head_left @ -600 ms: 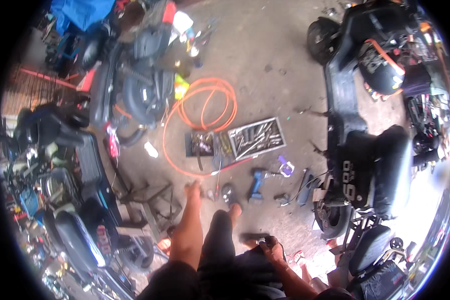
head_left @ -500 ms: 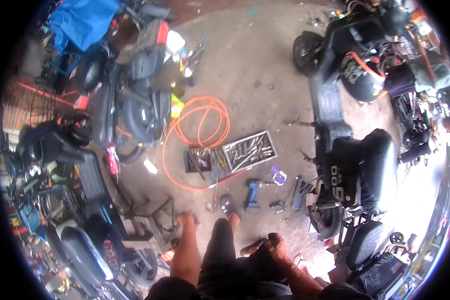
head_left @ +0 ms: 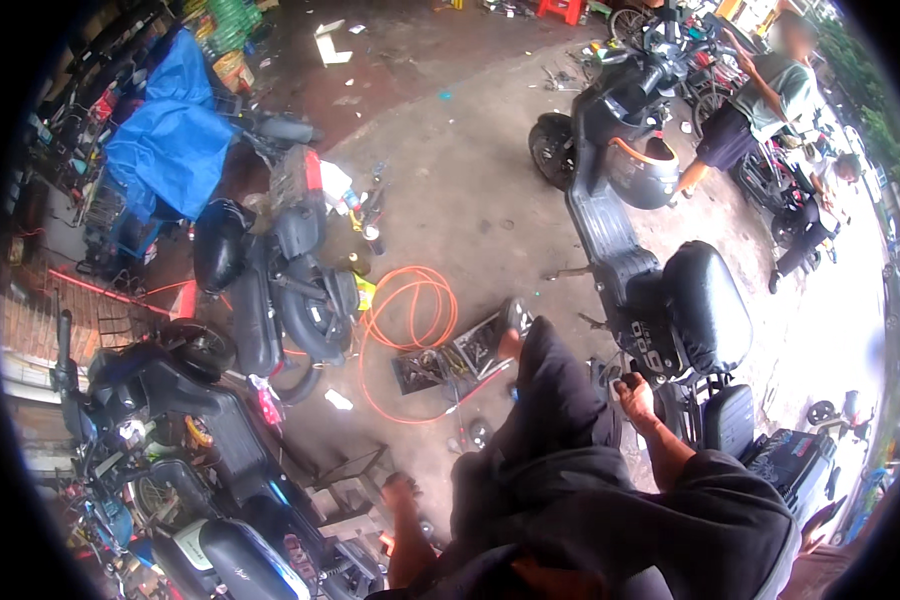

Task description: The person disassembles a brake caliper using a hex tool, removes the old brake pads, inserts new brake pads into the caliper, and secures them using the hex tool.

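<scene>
My right hand [head_left: 635, 397] is beside the rear of the black electric scooter [head_left: 660, 340]. Its fingers are curled, and whatever they hold, if anything, cannot be made out. Low on the left, my left hand [head_left: 401, 492] hangs near a small metal stand [head_left: 350, 478]; its fingers are blurred. My dark-trousered leg [head_left: 545, 400] stretches forward, and my shoe [head_left: 516, 315] is beside an open metal toolbox [head_left: 418, 372] full of hand tools. The leg hides part of the toolbox.
A coiled orange hose [head_left: 410, 290] lies behind the toolbox. Dark scooters [head_left: 235, 440] line the left side; one part-stripped scooter [head_left: 305, 300] stands farther back. A helmet [head_left: 642, 172] is on the right scooter. Beyond it a person [head_left: 782, 90] stands, and another person [head_left: 815, 225] is low down.
The view has shifted and turned, showing more of the far floor. My leg now reaches to the toolbox, hiding the blue cordless drill. My right hand has moved up and right toward the scooter.
</scene>
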{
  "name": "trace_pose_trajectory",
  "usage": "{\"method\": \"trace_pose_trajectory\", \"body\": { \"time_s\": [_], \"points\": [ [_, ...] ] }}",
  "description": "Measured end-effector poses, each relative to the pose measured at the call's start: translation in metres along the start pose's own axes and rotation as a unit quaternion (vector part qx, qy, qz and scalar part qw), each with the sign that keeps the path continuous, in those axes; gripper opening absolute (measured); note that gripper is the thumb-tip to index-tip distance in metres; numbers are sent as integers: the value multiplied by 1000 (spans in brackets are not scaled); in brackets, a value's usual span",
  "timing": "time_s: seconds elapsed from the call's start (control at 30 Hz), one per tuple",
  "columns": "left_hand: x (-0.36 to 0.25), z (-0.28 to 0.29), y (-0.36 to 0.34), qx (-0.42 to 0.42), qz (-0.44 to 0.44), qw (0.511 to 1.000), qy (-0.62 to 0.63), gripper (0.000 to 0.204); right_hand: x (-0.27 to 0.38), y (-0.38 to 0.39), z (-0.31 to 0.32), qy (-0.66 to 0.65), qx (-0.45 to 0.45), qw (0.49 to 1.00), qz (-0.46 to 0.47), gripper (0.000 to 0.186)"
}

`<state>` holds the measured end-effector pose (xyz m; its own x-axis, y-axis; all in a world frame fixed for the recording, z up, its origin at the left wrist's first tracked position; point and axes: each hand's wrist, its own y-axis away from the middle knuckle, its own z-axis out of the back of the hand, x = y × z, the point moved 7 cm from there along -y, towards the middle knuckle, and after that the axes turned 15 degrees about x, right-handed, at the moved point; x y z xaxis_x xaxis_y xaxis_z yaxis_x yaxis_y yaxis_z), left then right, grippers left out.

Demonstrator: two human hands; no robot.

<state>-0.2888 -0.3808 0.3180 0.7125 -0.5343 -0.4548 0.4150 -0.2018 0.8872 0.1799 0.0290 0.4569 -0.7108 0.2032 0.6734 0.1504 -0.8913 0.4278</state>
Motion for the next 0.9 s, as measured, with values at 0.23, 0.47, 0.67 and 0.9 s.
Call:
{"method": "trace_pose_trajectory", "body": {
  "time_s": [0.23,0.47,0.67,0.9],
  "points": [
    [-22,-60,-33,101,-35,990,88,3,-4,-85,-6,176,-4,984,-33,19],
    [-61,-103,-79,31,-2,985,-168,21,88,-281,-45,191,54,979,-37,32],
    [-178,-198,-105,70,17,993,98,16,233,-462,-83,30,158,985,-65,38],
    [-491,-327,-90,71,-279,957,-23,27,368,-552,-85,-16,169,985,27,36]
  ]
}}
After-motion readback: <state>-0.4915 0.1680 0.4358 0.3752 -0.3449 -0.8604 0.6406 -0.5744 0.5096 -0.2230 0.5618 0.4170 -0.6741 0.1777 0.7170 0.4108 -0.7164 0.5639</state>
